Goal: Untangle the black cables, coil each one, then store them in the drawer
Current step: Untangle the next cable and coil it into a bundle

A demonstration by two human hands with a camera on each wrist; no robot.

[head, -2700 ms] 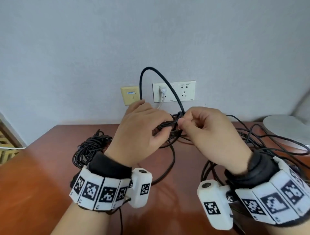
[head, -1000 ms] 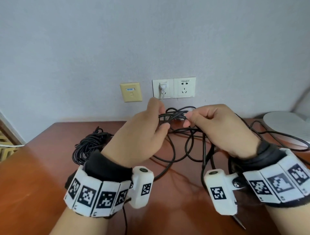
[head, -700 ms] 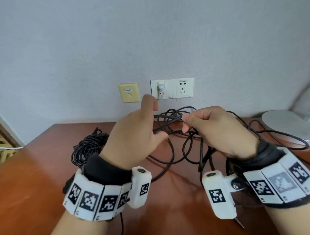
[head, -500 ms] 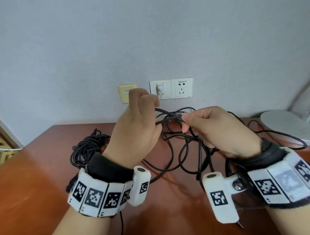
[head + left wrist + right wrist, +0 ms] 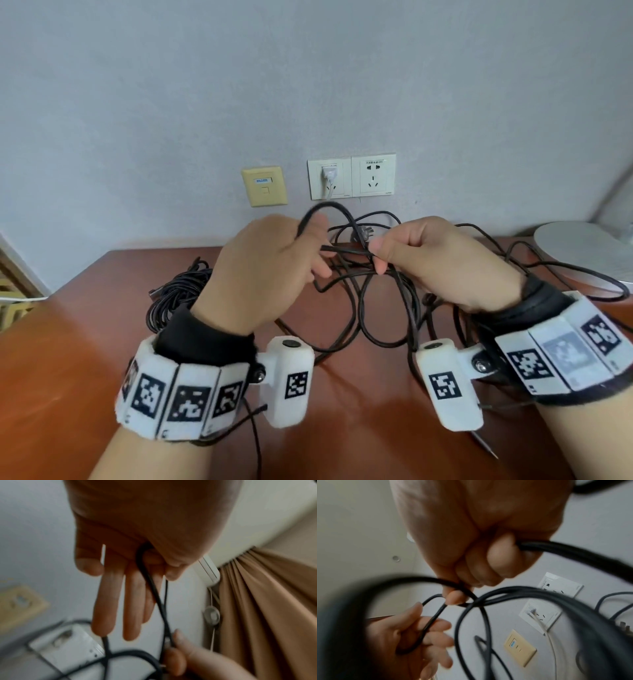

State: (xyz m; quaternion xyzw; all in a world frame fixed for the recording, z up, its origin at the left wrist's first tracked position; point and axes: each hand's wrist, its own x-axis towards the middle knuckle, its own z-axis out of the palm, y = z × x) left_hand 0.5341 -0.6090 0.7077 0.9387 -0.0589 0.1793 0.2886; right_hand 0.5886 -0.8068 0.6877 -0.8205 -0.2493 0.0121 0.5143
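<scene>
A black cable [image 5: 346, 251] stretches taut between my two hands above the brown table [image 5: 68, 342]. My left hand [image 5: 308, 260] has a loop of it caught under the thumb, with the fingers [image 5: 104, 608] nearly straight. My right hand [image 5: 380, 257] pinches several crossing strands between thumb and forefinger, and its other fingers [image 5: 496, 561] curl round a thick strand. More loops [image 5: 376, 315] hang from that pinch down to the table. A thinner black cable bundle [image 5: 174, 294] lies coiled behind my left wrist. No drawer is in view.
Wall sockets [image 5: 352, 176], one with a white plug, and a yellow wall plate [image 5: 263, 186] sit behind the hands. A white round base [image 5: 582, 253] stands at the right, with black cable strands running past it. Brown curtains [image 5: 265, 601] hang at the side.
My left hand let go of the bunched strands, opened and rose, then came back down with one loop under its thumb. The right hand kept its pinch and stayed nearly in place.
</scene>
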